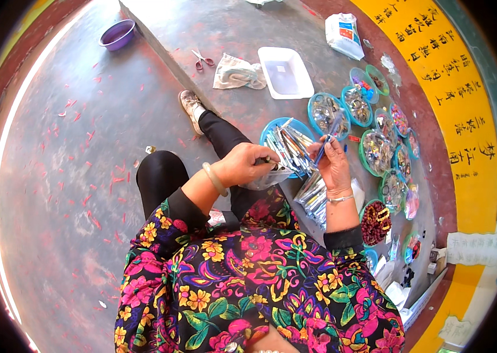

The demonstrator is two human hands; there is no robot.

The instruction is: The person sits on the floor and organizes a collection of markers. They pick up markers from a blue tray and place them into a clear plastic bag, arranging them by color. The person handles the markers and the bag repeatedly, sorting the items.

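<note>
My left hand [247,164] is closed around a small clear plastic bag [267,178], with a pale bangle on the wrist. My right hand [332,162] pinches a thin blue stick-like piece [329,134] and holds it upright just above the bag. Both hands hover over a blue round tray [272,126] filled with several long thin packets. A stack of filled clear packets [313,197] lies on the table just under my right wrist.
Several blue and green round trays [328,112] of small parts line the grey table toward the right. A white rectangular tray [286,73], a crumpled cloth [238,73], red scissors [202,59] and a white bag [345,35] lie farther back. A purple bowl [118,34] stands on the floor.
</note>
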